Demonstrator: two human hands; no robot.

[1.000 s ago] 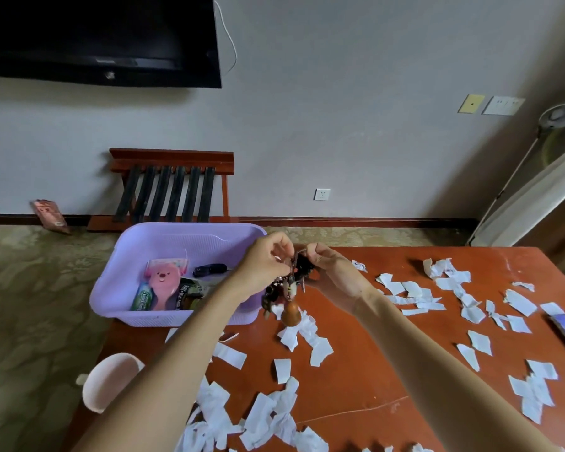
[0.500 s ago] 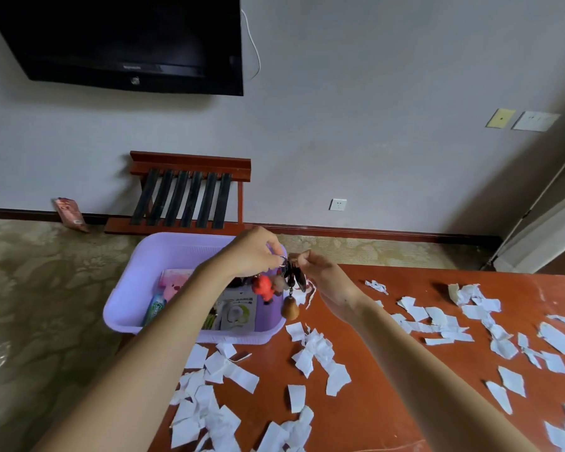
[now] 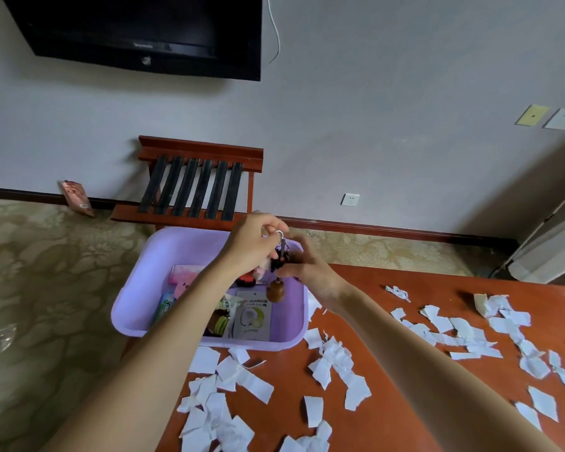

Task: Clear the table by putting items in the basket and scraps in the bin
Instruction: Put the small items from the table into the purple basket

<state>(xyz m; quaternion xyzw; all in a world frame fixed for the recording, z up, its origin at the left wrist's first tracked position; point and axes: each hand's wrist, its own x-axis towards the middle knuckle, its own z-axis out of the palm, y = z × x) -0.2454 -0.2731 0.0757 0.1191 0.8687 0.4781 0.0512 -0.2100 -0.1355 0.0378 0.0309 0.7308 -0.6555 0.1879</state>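
The person's left hand [image 3: 255,246] is pinching the metal ring at the top of a keychain [image 3: 282,252], fingers curled in tight. The right hand [image 3: 310,269] sits just beside it, fingertips closed on the dark bunch lower down, so both hands are on the same thing. A wooden charm [image 3: 274,291] dangles off the bottom, hanging right over the purple basket [image 3: 144,272], not yet inside it

Progress-wise, looks like the items half is mostly handled. The basket sits at the table's far left corner and already has a pink item [image 3: 185,280], a green tube [image 3: 165,306], some hair ties [image 3: 217,322] and a coconut packet [image 3: 253,316] in it. The keychain seems to be the one going in now

The scraps half? Barely touched, by the look of it. White paper scraps [image 3: 333,360] are all over the red-brown table [image 3: 405,288], from the basket's near edge out to the right side. No bin in view either, so can't tell if anything has gone into it
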